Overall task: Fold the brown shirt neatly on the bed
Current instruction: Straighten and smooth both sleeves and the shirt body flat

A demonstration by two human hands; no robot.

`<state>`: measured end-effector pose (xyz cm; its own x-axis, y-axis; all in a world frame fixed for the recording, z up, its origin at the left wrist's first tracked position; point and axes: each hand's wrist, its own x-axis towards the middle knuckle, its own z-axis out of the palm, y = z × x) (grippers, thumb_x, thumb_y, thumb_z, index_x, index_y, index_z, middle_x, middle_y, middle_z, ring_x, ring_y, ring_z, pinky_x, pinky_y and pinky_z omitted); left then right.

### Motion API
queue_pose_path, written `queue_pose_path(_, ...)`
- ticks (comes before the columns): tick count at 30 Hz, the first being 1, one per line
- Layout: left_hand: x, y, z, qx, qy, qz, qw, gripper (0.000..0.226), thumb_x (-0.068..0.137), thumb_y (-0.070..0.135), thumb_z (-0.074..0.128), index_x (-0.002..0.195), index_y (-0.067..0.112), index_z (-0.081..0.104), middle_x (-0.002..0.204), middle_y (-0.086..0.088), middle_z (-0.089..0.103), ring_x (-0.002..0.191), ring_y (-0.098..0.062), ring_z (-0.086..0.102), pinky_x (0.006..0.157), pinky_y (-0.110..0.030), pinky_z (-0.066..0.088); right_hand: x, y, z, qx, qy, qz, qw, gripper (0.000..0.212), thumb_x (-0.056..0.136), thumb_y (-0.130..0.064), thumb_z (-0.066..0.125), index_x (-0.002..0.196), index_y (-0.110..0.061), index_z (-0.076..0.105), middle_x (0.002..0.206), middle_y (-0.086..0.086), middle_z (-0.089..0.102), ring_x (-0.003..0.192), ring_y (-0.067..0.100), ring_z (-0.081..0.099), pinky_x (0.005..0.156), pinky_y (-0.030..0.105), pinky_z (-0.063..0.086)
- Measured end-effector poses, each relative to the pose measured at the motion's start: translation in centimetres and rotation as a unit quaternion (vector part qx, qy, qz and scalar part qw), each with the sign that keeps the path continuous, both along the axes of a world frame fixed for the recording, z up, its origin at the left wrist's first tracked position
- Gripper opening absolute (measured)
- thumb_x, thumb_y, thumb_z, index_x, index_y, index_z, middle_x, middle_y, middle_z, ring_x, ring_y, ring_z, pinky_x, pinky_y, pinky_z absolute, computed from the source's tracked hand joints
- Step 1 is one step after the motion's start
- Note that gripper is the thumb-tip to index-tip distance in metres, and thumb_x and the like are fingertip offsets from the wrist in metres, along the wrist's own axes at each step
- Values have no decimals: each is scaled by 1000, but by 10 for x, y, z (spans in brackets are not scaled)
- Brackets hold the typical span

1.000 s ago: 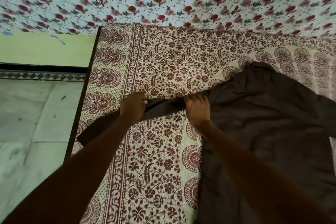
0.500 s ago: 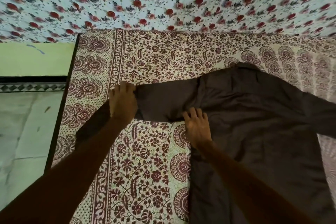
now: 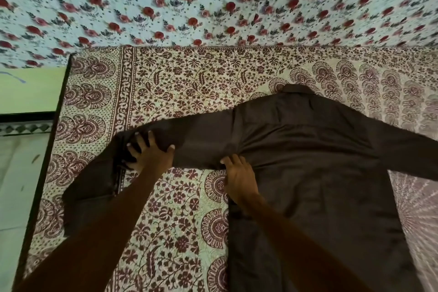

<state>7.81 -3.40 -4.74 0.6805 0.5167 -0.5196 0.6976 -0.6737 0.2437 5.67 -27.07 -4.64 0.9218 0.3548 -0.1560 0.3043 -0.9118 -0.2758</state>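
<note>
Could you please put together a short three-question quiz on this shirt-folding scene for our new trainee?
1. True or false: the dark brown long-sleeved shirt lies spread on the maroon floral printed bedsheet with its collar pointing away from the person.
2. Multiple choice: the left hand rests on A) the collar, B) the outstretched sleeve near its bend, C) the shirt's hem.
3. Short answer: where is the right hand placed?

Key:
1. True.
2. B.
3. At the shirt's side edge, just below where the sleeve joins the body, fingers pressing the cloth.
</note>
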Motion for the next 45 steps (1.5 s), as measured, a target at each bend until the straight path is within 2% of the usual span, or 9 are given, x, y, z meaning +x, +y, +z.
queue_pose_path(4,5,-16,13,63,4,54,997,82,86,48,56,150,14,17,160,-16,1,144,-45,6,110,-70,10,24,-5,10,56,-44,-22,997,39,73,-18,51,110,-18,61,102,4,65,95,29,59,79,41,50)
queue_pose_path(7,20,-26,13,144,-156,-108,971,60,87,34,57,139,10,38,152,-17,28,138,-40,28,111,-59,23,58,-10,15,53,-74,-52,994,43,76,-14,51,118,-13,60,111,11,61,101,34,56,82,44,50)
queue_pose_path(10,52,-48,12,93,-230,-244,937,42,95,29,50,133,12,45,139,-12,47,130,-31,41,107,-48,36,97,-13,14,18,-39,-101,994,49,94,-26,44,142,-16,42,144,10,43,131,34,40,101,48,42)
queue_pose_path(14,90,-68,8,82,-188,-242,948,42,98,32,46,135,11,45,137,-13,49,130,-32,42,109,-48,33,138,-22,1,8,65,-111,992,63,101,-52,21,154,-20,13,163,3,7,149,30,5,118,52,13)
queue_pose_path(19,103,-57,2,145,-125,-202,960,31,95,31,52,119,10,56,126,-12,59,130,-32,42,109,-52,28,158,-36,-17,-8,137,-108,985,64,101,-52,16,155,-20,7,163,2,-1,150,25,-3,119,52,3)
queue_pose_path(25,98,-59,-4,180,-140,-194,954,41,96,28,51,132,8,46,138,-17,47,133,-35,37,111,-55,25,168,-39,-24,-9,126,-93,988,62,101,-52,15,155,-23,4,163,0,-4,150,25,-7,119,52,-1)
queue_pose_path(30,68,-73,-7,160,-303,-201,918,42,91,32,54,129,15,46,139,-15,44,128,-33,42,109,-51,30,144,-35,-25,11,11,-160,987,60,101,-52,16,154,-25,15,163,2,5,150,27,-5,119,54,0)
queue_pose_path(37,36,-51,-52,113,-228,-348,902,75,88,72,25,151,32,19,161,1,16,149,-24,12,119,-53,9,131,-34,-43,-38,37,-120,991,74,93,-68,11,154,-29,-4,162,0,-12,148,27,-16,117,58,-9)
queue_pose_path(45,24,-55,-46,107,-220,-262,934,74,91,68,29,153,28,17,162,-3,11,150,-25,5,120,-51,4,89,-16,-30,2,-64,-135,989,73,94,-66,15,154,-25,11,163,5,-1,150,28,-6,117,58,-5)
